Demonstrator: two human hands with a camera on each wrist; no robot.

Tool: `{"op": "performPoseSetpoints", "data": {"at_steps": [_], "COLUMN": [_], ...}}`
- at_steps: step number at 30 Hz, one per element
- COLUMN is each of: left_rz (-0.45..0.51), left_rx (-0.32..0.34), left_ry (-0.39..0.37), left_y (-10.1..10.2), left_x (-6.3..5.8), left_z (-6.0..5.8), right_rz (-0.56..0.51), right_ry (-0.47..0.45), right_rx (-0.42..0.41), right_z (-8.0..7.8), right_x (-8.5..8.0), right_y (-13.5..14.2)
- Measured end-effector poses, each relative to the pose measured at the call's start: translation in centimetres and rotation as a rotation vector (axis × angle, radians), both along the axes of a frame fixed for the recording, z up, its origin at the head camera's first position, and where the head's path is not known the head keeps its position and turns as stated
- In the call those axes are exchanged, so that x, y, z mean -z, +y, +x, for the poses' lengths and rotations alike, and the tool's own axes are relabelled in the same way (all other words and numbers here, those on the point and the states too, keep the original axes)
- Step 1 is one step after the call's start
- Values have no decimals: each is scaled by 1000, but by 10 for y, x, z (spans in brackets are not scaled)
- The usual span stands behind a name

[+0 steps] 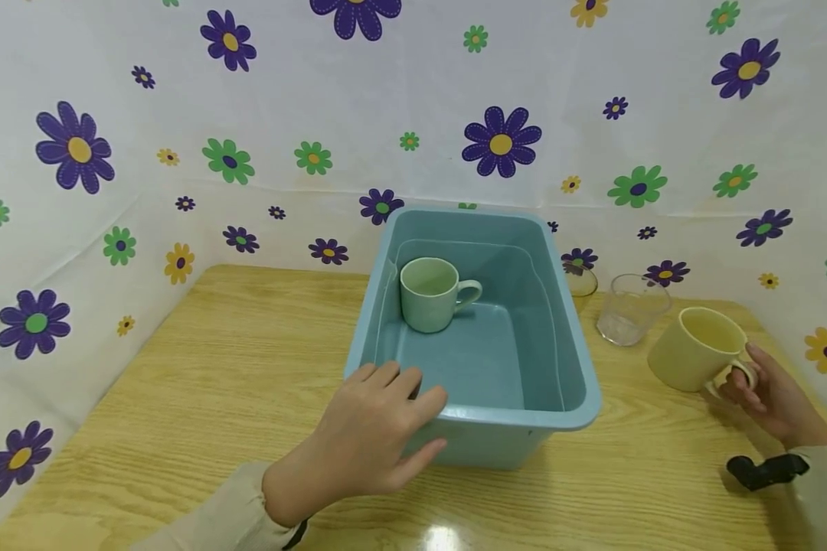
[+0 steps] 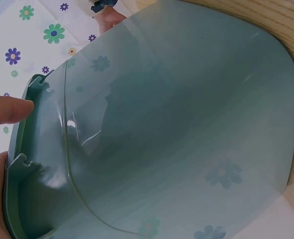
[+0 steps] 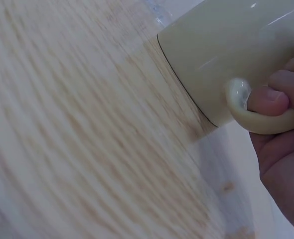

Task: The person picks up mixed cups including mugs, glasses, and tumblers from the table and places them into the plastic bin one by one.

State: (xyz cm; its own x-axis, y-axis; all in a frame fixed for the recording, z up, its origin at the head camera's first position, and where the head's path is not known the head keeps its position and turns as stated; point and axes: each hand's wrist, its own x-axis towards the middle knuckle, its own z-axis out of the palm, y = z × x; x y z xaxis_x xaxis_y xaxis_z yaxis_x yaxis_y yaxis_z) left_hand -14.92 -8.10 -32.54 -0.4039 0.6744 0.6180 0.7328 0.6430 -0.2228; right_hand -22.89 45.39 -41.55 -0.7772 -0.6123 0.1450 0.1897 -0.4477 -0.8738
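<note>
Inside tub [image 1: 465, 363]: green mug [image 1: 427, 302] (upright) | left fingers [image 1: 426, 407] grip rim [image 1: 517, 418] | right fingers [image 3: 269, 102], yellow mug [image 1: 689, 356]

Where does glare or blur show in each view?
Head view: a bright glare spot on the table, bottom centre; left wrist view: pale glints on the blue tub; right wrist view: table grain blurred, highlights on the yellow mug.

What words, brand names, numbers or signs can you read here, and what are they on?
None: no lettering or numbers can be read in any view.
The yellow mug, green mug and blue tub show no legible marking on their visible sides.
The backdrop carries printed flowers only.
</note>
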Motion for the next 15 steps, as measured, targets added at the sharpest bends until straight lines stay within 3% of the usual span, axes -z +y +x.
{"op": "performPoseSetpoints", "data": {"at_steps": [4,7,11,15], "left_rz": [4,8,8,8], "left_rx": [-1,0,5,12], "left_ry": [-7,-2,10,16], "left_y": [0,0,1,1], "left_x": [0,0,0,0], "left_z": [0,-1,-1,-1], "right_rz": [-17,48,157,112], "right_ry": [42,65,38,-3], "right_rx": [-36,-29,29,14], "right_z": [-4,-5,-2,0], "right_x": [-2,-5,-8,-7], "right_y": [-3,-4,-3,-3]}}
